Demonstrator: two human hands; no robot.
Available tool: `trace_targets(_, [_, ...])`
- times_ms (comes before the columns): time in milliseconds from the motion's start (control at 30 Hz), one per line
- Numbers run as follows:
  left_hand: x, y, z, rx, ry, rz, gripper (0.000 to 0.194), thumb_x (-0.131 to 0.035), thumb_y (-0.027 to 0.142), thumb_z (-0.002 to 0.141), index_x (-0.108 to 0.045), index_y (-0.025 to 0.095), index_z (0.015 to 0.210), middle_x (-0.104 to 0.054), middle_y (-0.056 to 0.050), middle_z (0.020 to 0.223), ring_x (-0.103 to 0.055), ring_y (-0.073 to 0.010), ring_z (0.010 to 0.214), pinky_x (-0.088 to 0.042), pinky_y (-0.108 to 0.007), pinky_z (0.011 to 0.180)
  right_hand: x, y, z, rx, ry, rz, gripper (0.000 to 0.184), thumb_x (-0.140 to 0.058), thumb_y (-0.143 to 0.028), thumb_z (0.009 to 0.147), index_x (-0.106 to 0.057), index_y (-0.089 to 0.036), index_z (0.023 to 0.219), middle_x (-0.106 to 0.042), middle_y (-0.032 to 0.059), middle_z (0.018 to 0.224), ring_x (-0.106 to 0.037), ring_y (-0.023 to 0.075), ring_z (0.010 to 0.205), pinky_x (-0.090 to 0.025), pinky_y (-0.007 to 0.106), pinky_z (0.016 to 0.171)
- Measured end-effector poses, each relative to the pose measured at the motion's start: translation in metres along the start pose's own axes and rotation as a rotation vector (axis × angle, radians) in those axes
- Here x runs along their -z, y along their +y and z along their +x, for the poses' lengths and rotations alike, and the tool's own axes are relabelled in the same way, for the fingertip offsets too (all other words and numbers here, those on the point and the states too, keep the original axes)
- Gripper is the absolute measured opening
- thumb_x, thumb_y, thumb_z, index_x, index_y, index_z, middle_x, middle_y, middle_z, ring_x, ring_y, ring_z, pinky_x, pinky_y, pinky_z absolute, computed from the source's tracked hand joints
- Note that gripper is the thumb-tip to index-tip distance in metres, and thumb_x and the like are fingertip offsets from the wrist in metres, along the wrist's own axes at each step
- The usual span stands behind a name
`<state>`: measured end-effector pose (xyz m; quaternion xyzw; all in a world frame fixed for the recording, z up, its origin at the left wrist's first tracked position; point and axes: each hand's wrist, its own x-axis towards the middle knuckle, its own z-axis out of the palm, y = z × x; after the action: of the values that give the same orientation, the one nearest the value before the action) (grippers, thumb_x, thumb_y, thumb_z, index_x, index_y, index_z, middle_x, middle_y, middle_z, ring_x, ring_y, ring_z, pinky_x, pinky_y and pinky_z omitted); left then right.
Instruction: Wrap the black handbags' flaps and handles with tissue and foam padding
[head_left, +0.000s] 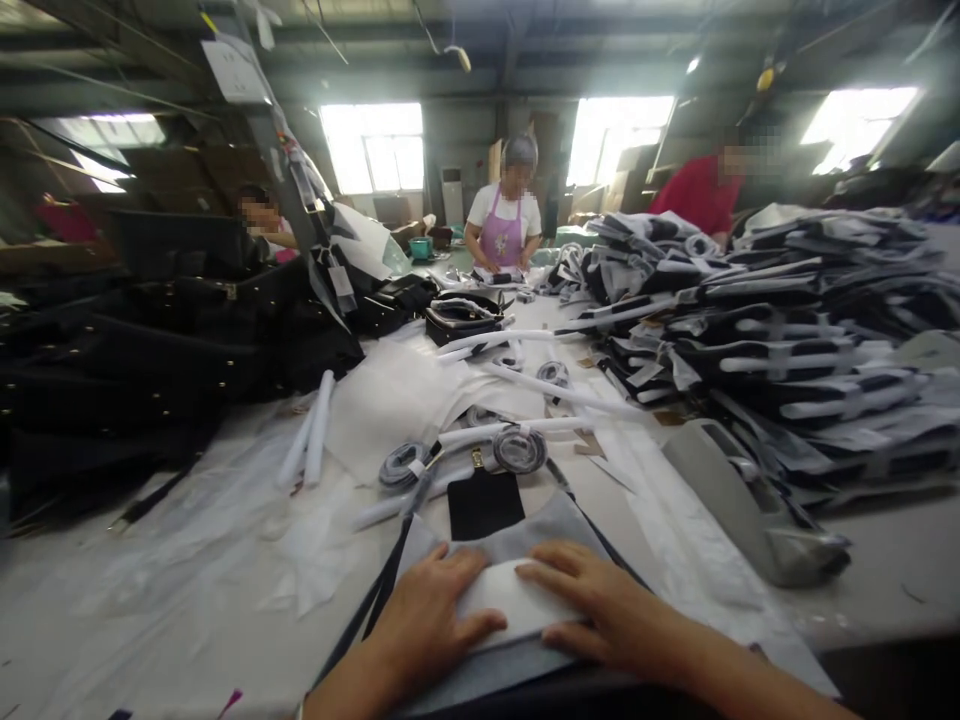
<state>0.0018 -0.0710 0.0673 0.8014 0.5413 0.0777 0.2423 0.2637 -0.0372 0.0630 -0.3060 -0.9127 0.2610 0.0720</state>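
My left hand (427, 620) lies flat, fingers stretched out, on a white folded sheet (510, 600) at the near table edge. My right hand (600, 610) lies flat on the same sheet's right side, fingers spread. The sheet rests on a grey bag piece (555, 525) with a black flap (485, 503) and dark straps (390, 580). Neither hand grips anything.
Coiled grey straps (519, 448) and white paper rolls (315, 430) lie beyond. A tall heap of wrapped black bags (810, 330) fills the right, a black bag pile (150, 370) the left. A grey tape dispenser (750, 500) sits at right. Other people work at the far end.
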Motion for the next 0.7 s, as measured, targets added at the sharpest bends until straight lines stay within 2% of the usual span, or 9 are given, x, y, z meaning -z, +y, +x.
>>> trace_targets(133, [-0.004,-0.006,-0.006,0.053,-0.063,-0.016,0.083,-0.068,0.061,0.078,-0.042,0.022,0.147,-0.054,-0.011,0.147,-0.043,-0.0407,0.138,-0.035,-0.059,0.114,0.003,-0.004,-0.01,0.017,0.046,-0.16,0.053,-0.059,-0.047,0.094,-0.053,-0.025,0.142,-0.055,0.0172,0.142,-0.053,0.0318,0.129,-0.046,0.049,0.105])
trace_targets(233, [-0.007,-0.009,-0.008,0.044,-0.092,-0.041,0.099,-0.067,0.071,0.072,-0.035,0.022,0.151,-0.048,-0.013,0.151,-0.036,-0.0434,0.141,-0.033,-0.061,0.115,0.018,0.001,-0.02,0.046,0.114,-0.284,0.048,-0.059,-0.046,0.095,-0.056,-0.028,0.139,-0.057,0.0155,0.139,-0.055,0.0304,0.127,-0.048,0.048,0.104])
trace_targets(300, [-0.009,-0.01,-0.008,0.034,-0.076,-0.047,0.105,-0.073,0.07,0.067,-0.034,0.021,0.151,-0.047,-0.013,0.152,-0.036,-0.0419,0.142,-0.03,-0.061,0.117,0.032,0.017,-0.029,0.0,0.203,-0.337,0.044,-0.058,-0.042,0.096,-0.057,-0.03,0.139,-0.058,0.013,0.139,-0.057,0.0277,0.126,-0.049,0.043,0.104])
trace_targets(400, [-0.013,-0.012,-0.009,-0.053,-0.024,-0.074,0.104,-0.076,0.069,0.065,-0.036,0.023,0.15,-0.05,-0.013,0.15,-0.046,-0.0352,0.138,-0.025,-0.059,0.119,0.051,0.053,-0.039,-0.145,0.349,-0.382,0.044,-0.054,-0.039,0.099,-0.054,-0.029,0.141,-0.058,0.0121,0.14,-0.057,0.026,0.127,-0.05,0.04,0.104])
trace_targets(500, [-0.016,-0.015,-0.008,-0.134,0.0,-0.081,0.098,-0.07,0.075,0.066,-0.041,0.027,0.147,-0.052,-0.013,0.147,-0.051,-0.0328,0.134,-0.024,-0.06,0.119,0.059,0.069,-0.036,-0.212,0.466,-0.498,0.041,-0.055,-0.039,0.098,-0.062,-0.022,0.134,-0.055,0.0181,0.142,-0.053,0.0351,0.13,-0.047,0.056,0.105])
trace_targets(567, [-0.018,-0.017,-0.008,-0.146,-0.008,-0.062,0.098,-0.066,0.079,0.066,-0.043,0.028,0.146,-0.052,-0.015,0.148,-0.049,-0.0351,0.135,-0.025,-0.062,0.118,0.057,0.054,-0.026,-0.164,0.493,-0.544,0.035,-0.055,-0.035,0.098,-0.066,-0.023,0.129,-0.051,0.0176,0.147,-0.045,0.0377,0.137,-0.038,0.065,0.109])
trace_targets(600, [-0.019,-0.018,-0.008,-0.153,-0.012,-0.051,0.098,-0.064,0.08,0.066,-0.043,0.028,0.146,-0.051,-0.016,0.148,-0.048,-0.0361,0.136,-0.026,-0.062,0.118,0.054,0.039,-0.019,-0.114,0.469,-0.526,0.033,-0.054,-0.032,0.099,-0.065,-0.024,0.129,-0.049,0.0152,0.149,-0.041,0.0354,0.14,-0.033,0.064,0.112])
trace_targets(633, [-0.02,-0.019,-0.008,-0.159,-0.016,-0.038,0.099,-0.063,0.082,0.066,-0.042,0.028,0.147,-0.051,-0.016,0.148,-0.047,-0.0367,0.136,-0.026,-0.063,0.117,0.049,0.023,-0.012,-0.049,0.399,-0.469,0.033,-0.052,-0.029,0.1,-0.063,-0.026,0.131,-0.05,0.012,0.15,-0.041,0.0303,0.142,-0.032,0.059,0.115])
trace_targets(700, [-0.023,-0.02,-0.008,-0.165,-0.019,-0.009,0.099,-0.061,0.082,0.067,-0.04,0.029,0.148,-0.05,-0.015,0.149,-0.047,-0.0365,0.137,-0.027,-0.063,0.117,0.034,-0.007,-0.001,0.089,0.152,-0.326,0.038,-0.052,-0.031,0.101,-0.056,-0.026,0.138,-0.056,0.0081,0.145,-0.043,0.0236,0.14,-0.032,0.05,0.119])
